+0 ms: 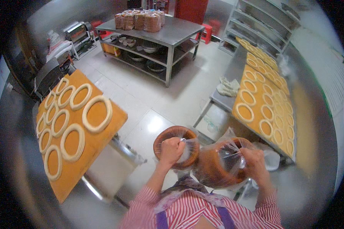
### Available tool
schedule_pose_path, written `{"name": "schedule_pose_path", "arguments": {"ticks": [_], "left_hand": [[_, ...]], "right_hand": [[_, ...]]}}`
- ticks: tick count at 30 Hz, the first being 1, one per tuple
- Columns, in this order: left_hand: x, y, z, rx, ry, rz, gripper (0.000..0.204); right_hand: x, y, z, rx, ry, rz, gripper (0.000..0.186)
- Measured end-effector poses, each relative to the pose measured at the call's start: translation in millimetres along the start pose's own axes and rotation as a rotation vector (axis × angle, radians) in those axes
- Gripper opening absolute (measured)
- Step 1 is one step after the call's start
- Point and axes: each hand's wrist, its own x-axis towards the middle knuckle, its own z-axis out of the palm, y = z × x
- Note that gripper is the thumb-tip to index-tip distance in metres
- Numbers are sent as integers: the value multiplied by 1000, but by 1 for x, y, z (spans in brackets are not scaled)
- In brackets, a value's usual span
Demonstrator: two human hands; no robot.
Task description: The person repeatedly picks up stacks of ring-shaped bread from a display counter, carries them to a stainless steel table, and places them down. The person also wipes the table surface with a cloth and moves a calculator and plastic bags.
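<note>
Head: bags (214, 166) roughly upright, necks (238, 152) up

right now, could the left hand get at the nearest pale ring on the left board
Probably not without letting go: the left hand is closed on clear plastic, and the pale ring lies off to its left, across a gap. Nothing seems to stand between them, though.

Side by side at front centre, two clear plastic bags (229, 133) enclose round, hollow, brown stacks (212, 162), between a flat orange board (91, 147) of pale round dough rings (109, 113) at left and a long orange board (258, 108) of more rings at right; behind, a rectangular grey metal table (179, 33) carries bagged brown stacks (153, 23) on top and round bowls (151, 49) below, left of a grey metal rack (256, 29)
</note>
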Motion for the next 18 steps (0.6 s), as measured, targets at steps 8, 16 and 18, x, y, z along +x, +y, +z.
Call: {"name": "schedule_pose_path", "arguments": {"ticks": [8, 16, 18], "left_hand": [[216, -83, 10, 151, 217, -65, 27], [415, -154, -17, 207, 348, -157, 24], [464, -176, -25, 183, 343, -204, 25]], "right_hand": [[273, 109, 32, 106, -78, -215, 32], [500, 199, 81, 14, -25, -286, 28], [558, 208, 90, 39, 8, -271, 29]]}}
